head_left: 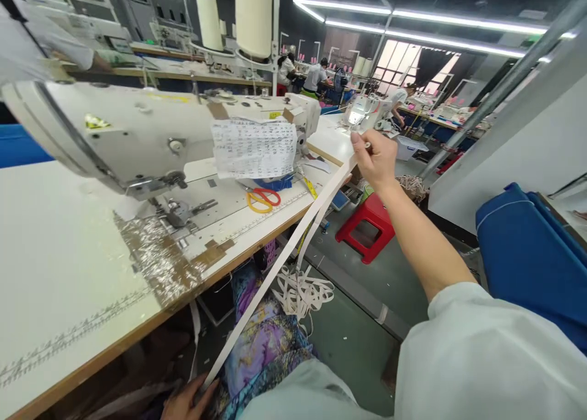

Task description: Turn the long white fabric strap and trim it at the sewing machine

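Note:
A long white fabric band (pixel 284 249) runs slantwise across the view, stretched between my two hands. My right hand (pixel 376 158), raised past the table edge, is closed around its upper end, and a second length hangs down from there. Low by my lap, my left hand (pixel 190 400) pinches the lower part of the band; some of its fingers are cut off by the frame. A tangled heap of the same band (pixel 305 293) hangs or lies beside my patterned clothing. On my left stands a sewing machine (pixel 183 120) with a handwritten paper (pixel 255 148) on it.
Scissors with red and yellow handles (pixel 263 200) and a yellow tape measure (pixel 310 186) lie on the machine table (pixel 68 236). A red stool (pixel 368 224) stands on the floor ahead. Blue cloth (pixel 527 255) is at the right. Several people work farther back.

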The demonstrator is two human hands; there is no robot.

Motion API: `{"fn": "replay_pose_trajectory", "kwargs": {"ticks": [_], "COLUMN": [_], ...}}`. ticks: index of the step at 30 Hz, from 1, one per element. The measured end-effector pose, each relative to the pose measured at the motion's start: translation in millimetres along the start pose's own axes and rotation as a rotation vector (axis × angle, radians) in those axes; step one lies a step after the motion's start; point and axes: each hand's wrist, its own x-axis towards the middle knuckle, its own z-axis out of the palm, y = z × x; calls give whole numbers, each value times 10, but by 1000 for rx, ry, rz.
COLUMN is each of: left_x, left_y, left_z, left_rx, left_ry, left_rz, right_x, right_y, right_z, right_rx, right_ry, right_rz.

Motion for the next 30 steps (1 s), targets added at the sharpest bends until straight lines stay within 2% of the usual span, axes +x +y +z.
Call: {"fn": "replay_pose_trajectory", "kwargs": {"ticks": [3, 6, 9, 11, 13, 14, 15, 18, 19, 20, 22, 24, 25, 27, 30], "left_x": [-129, -252, -363, -438, -510, -541, -570, -632, -647, -659, -684, -710, -721, -725, -661], "left_y": [336, 630, 860, 990, 1117, 1185, 1261, 1527, 1620, 1709, 1854, 1936, 1950, 1932, 1822], "left_z": [-96, -194, -259, -286, -318, -342, -371, -481, -518, -551, -597, -615, -617, -620, -666], "left_rx": [-90, -267, -482, -582, -610, -598, -575, -474, -447, -424, -408, -421, -416, -367, -245], "left_ry": [52, 6, -69, -101, -107, -96, -75, -2, 7, 12, -3, -24, -28, -17, 42], "left_rz": [21, 52, 36, 26, 54, 84, 122, 246, 283, 315, 343, 332, 324, 330, 368], "right_x": [-55, -223, -515, -795, -1152, -1358, -1577, -2236, -2424, -2581, -2775, -2801, -2753, -2556, -2056], "right_y": [-40, 4, 53, -48, -335, -553, -813, -1712, -2000, -2257, -2643, -2834, -2857, -2781, -2474], "right_z": [-101, -221, -286, -283, -241, -207, -169, -58, -26, 6, 78, 156, 186, 191, 0], "right_rx": [-38, -55, -35, -58, -66, 2, 189, 937, 1107, 1266, 1467, 1527, 1521, 1487, 1360], "right_ry": [-34, -124, -428, -664, -847, -893, -967, -1391, -1413, -1387, -1124, -857, -761, -647, -509], "right_rz": [75, 201, 330, 376, 455, 507, 585, 799, 867, 923, 1082, 1240, 1290, 1284, 1095]}}
